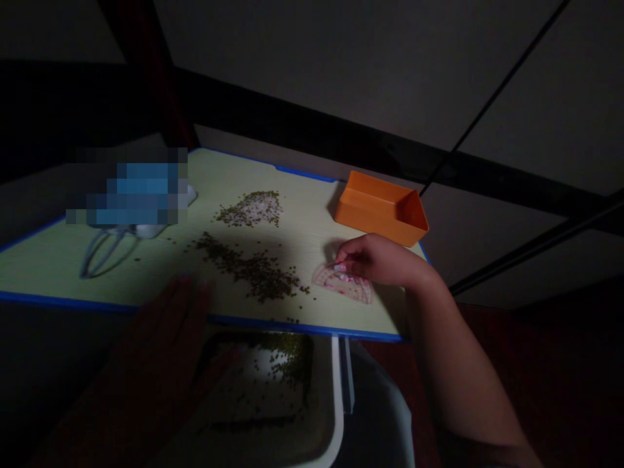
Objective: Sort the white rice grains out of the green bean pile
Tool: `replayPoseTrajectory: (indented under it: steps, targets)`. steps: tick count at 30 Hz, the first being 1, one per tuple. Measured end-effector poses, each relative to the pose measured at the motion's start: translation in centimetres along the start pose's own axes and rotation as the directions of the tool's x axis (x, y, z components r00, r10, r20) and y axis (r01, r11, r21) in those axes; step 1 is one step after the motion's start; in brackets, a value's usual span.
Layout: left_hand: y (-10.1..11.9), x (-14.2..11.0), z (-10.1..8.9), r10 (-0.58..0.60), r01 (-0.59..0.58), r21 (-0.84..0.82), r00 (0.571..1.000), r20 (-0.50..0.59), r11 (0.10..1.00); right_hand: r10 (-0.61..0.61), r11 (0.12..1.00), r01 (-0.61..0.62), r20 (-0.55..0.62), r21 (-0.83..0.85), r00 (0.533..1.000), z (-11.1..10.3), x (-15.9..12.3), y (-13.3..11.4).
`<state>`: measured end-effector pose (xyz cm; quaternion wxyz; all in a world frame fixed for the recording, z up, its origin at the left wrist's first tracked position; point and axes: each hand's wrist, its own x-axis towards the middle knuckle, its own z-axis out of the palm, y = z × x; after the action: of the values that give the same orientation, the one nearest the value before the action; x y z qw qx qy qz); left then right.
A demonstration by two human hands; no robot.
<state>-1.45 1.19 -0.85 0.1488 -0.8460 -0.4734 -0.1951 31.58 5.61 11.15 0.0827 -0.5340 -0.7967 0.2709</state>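
My right hand (383, 259) pinches the upper edge of a clear protractor (358, 289) with pink markings, low over the right part of the pale board (166, 260). Left of it lies a spread of small dark grains (266, 276), bean-like in look. Behind this is a pile of white and greenish grains (256, 209). My left hand (160, 338) is in deep shadow at the board's front edge, its fingers stretched out over the edge. Nothing shows in it. Below the edge stands a white-rimmed container (336, 390) with green grains (287, 354) inside.
An orange open box (380, 208) stands at the board's back right corner. At the left is a pixelated blue thing (141, 188), with a grey loop (100, 253) in front of it. Dark panels (341, 71) rise behind the board. The scene is dim.
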Motion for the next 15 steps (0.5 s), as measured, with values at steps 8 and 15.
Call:
replayPoseTrajectory:
  steps: [8,15]
  targets:
    - [0.34,0.18,-0.22,-0.004,0.004,-0.02,1.0,-0.013,1.0,0.014,0.998,-0.023,0.139,0.058,0.99,0.09,-0.11,-0.34]
    - [0.31,0.2,-0.44,-0.023,0.022,-0.037,1.0,-0.005,0.999,-0.001,0.999,-0.003,0.1,0.039,0.995,0.25,-0.02,-0.87]
